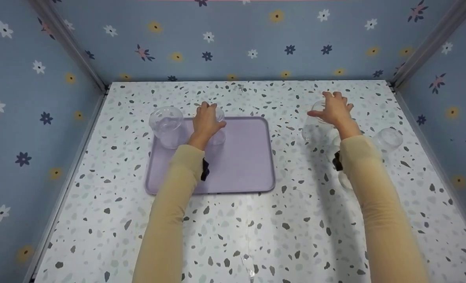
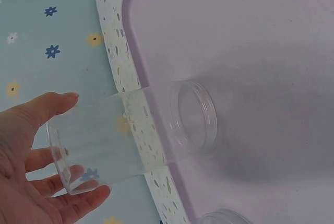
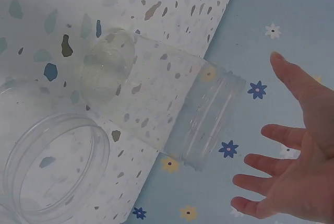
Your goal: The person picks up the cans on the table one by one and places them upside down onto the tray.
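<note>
My left hand [image 1: 206, 122] is over the back of the lilac tray [image 1: 240, 165]. It grips a clear jar [image 2: 120, 135] by one end, thumb on one side and fingers around the other; the ringed end points down toward the tray. Another clear jar [image 1: 166, 122] stands to its left, at the tray's back left corner. Right of the tray, my right hand [image 1: 335, 110] spreads its fingers above a clear jar [image 3: 151, 98] on the speckled table. In the right wrist view, a gap shows between the fingertips and this jar's threaded rim.
A second clear jar's rim [image 3: 57, 166] shows beside the first in the right wrist view. Farther right on the table is a clear jar [image 1: 389, 139], and a clear round piece [image 1: 345, 181] is partly hidden by my right forearm. Flowered blue panels [image 1: 233, 39] enclose the back and sides.
</note>
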### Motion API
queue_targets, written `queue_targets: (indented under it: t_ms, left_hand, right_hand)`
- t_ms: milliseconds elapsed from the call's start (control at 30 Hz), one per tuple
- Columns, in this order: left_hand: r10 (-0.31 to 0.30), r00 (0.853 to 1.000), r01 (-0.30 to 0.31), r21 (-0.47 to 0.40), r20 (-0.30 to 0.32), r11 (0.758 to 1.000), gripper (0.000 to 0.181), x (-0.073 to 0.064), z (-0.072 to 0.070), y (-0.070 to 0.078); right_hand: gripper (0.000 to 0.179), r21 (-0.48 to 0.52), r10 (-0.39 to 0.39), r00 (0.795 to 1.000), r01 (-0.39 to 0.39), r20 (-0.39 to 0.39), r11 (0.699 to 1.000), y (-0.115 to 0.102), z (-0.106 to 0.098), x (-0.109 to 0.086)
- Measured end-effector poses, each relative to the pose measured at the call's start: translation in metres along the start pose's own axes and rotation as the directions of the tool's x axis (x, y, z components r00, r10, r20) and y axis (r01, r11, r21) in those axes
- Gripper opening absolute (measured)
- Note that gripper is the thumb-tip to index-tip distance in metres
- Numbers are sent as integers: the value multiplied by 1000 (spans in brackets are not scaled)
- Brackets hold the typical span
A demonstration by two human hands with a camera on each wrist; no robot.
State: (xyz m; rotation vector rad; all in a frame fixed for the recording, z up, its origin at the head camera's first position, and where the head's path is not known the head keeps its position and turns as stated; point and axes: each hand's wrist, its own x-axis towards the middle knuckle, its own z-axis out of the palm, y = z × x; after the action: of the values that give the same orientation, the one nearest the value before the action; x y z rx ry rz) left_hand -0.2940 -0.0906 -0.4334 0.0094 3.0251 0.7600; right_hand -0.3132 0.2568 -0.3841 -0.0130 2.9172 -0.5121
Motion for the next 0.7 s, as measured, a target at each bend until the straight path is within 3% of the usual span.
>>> queue_targets:
  t_ms: [333, 700]
  left_hand:
    - [-20, 1000, 20, 12, 11, 1000, 68, 1, 1, 1]
    - [-36, 999, 35, 22, 7, 999, 69, 0, 1, 1]
  right_hand:
    - [89, -12, 30, 998, -29, 61, 1000, 7, 2, 5]
    - [88, 21, 51, 997, -52, 58, 998, 9, 7, 9]
